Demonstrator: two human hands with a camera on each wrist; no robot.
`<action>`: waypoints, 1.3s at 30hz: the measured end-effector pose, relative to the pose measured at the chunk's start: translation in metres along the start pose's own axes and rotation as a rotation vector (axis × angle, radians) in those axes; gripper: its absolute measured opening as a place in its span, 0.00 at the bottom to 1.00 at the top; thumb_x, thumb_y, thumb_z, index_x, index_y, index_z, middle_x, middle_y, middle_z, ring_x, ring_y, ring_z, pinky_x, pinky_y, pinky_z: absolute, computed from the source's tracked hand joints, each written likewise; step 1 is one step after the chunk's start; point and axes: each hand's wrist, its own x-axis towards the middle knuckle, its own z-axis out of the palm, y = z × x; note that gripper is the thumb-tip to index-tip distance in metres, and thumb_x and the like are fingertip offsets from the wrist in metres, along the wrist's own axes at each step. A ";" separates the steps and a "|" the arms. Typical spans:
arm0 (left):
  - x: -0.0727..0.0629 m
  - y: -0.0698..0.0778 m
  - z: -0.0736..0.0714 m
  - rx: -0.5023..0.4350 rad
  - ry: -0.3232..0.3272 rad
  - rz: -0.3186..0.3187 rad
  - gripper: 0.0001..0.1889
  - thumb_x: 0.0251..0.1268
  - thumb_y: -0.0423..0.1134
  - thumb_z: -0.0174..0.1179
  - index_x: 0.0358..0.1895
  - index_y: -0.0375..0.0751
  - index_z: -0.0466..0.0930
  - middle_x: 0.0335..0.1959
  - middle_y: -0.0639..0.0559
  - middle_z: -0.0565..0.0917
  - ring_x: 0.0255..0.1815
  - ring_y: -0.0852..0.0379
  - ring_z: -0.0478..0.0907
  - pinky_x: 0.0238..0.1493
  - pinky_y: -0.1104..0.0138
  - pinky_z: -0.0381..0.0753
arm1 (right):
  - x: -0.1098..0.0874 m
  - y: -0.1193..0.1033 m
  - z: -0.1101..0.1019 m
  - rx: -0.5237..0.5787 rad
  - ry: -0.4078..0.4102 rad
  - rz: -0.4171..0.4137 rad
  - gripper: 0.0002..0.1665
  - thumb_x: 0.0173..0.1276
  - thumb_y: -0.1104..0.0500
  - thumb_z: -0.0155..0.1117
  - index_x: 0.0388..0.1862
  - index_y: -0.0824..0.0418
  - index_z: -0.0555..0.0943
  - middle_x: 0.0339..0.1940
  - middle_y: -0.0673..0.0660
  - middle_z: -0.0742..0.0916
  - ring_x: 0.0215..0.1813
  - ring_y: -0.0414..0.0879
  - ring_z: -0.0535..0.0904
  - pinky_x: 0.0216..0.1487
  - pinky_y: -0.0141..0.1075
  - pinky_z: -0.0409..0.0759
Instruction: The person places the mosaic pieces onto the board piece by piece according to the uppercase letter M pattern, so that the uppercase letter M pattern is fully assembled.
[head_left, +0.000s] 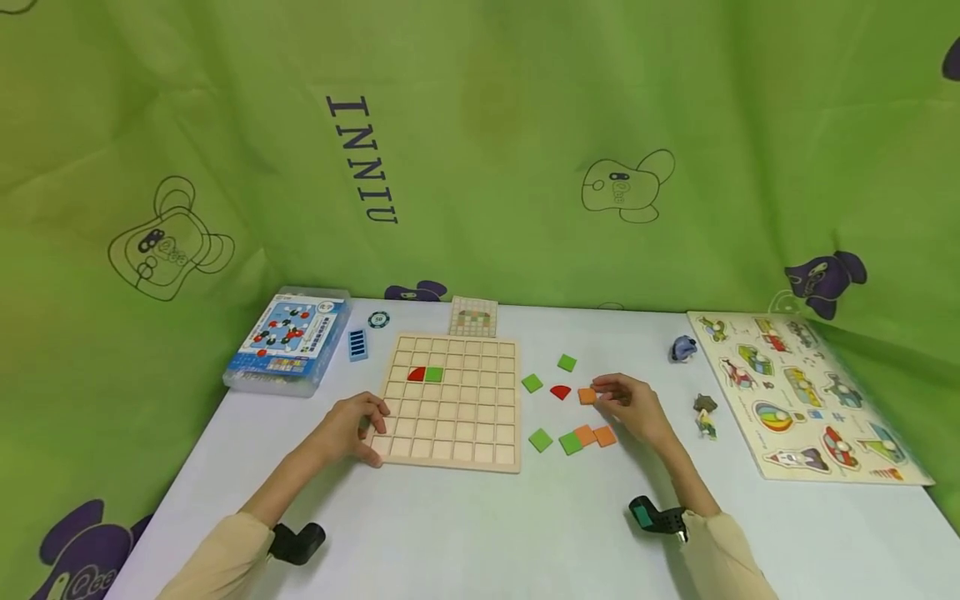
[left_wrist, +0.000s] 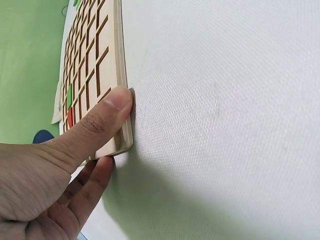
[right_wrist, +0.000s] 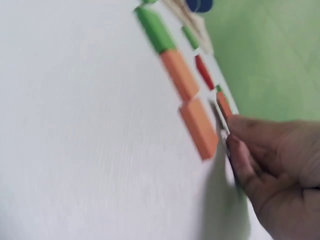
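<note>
Beige sleeves point(head_left: 225, 554) with black wrist cameras point(head_left: 300, 545) are seen nearest, at the near side of the table point(head_left: 450, 533). By the left grip point(head_left: 352, 427), the near-left corner of a wooden grid board point(head_left: 453, 432) is grasped between thumb and fingers; the board is laid left of the table's middle, short of the back edge. In its cells a red quarter-round point(head_left: 417, 375) and a green square point(head_left: 433, 375) are set side by side. Between the board and the table's right edge, an orange tile point(head_left: 587, 397) is touched by the right grip point(head_left: 632, 407); whether it is pinched cannot be told. Loose tiles point(head_left: 532, 383) are scattered nearby, and a pattern card point(head_left: 473, 317) is placed by the back edge. The step in hand is judged to be the picking of a tile for the board. For the next move, a secure hold on the orange tile's edges seems called for, then a lift toward a cell matched to the card.
</note>
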 end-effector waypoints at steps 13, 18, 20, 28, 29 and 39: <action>-0.001 0.000 0.004 -0.001 0.016 -0.044 0.20 0.25 0.28 0.81 0.25 0.36 0.78 0.45 0.43 0.79 0.33 0.54 0.71 0.30 0.70 0.74 | 0.011 -0.042 0.051 0.366 0.140 0.255 0.20 0.61 0.73 0.65 0.53 0.74 0.77 0.51 0.70 0.83 0.46 0.47 0.84 0.40 0.23 0.78; 0.000 0.001 0.007 0.009 0.019 -0.070 0.20 0.24 0.28 0.81 0.24 0.37 0.78 0.45 0.44 0.79 0.30 0.55 0.70 0.30 0.70 0.73 | 0.025 -0.062 0.089 0.369 0.162 0.202 0.18 0.57 0.74 0.67 0.48 0.72 0.80 0.47 0.67 0.85 0.45 0.55 0.83 0.40 0.26 0.79; 0.000 0.001 0.008 0.009 0.018 -0.083 0.20 0.24 0.27 0.81 0.24 0.37 0.78 0.45 0.44 0.79 0.29 0.55 0.70 0.30 0.70 0.72 | 0.032 -0.070 0.103 0.342 0.161 0.135 0.17 0.56 0.75 0.68 0.46 0.72 0.80 0.45 0.67 0.85 0.42 0.55 0.83 0.41 0.29 0.80; 0.001 0.001 0.006 0.023 0.019 -0.087 0.20 0.24 0.26 0.80 0.24 0.36 0.78 0.46 0.43 0.79 0.30 0.56 0.70 0.31 0.70 0.73 | 0.056 -0.093 0.147 0.239 0.118 -0.087 0.14 0.54 0.77 0.68 0.41 0.75 0.80 0.38 0.68 0.86 0.37 0.58 0.84 0.37 0.36 0.82; 0.001 0.001 0.006 0.023 0.020 -0.081 0.20 0.24 0.26 0.80 0.24 0.36 0.78 0.46 0.43 0.79 0.30 0.56 0.70 0.30 0.70 0.73 | 0.059 -0.094 0.150 0.231 0.113 -0.094 0.14 0.54 0.77 0.68 0.41 0.75 0.80 0.38 0.68 0.86 0.37 0.58 0.84 0.37 0.36 0.82; 0.002 0.001 0.003 0.013 0.034 -0.048 0.20 0.23 0.27 0.81 0.24 0.36 0.78 0.45 0.43 0.80 0.28 0.56 0.69 0.29 0.70 0.71 | 0.073 -0.105 0.167 0.224 0.056 -0.136 0.14 0.53 0.78 0.68 0.40 0.77 0.79 0.38 0.70 0.85 0.36 0.58 0.84 0.38 0.35 0.83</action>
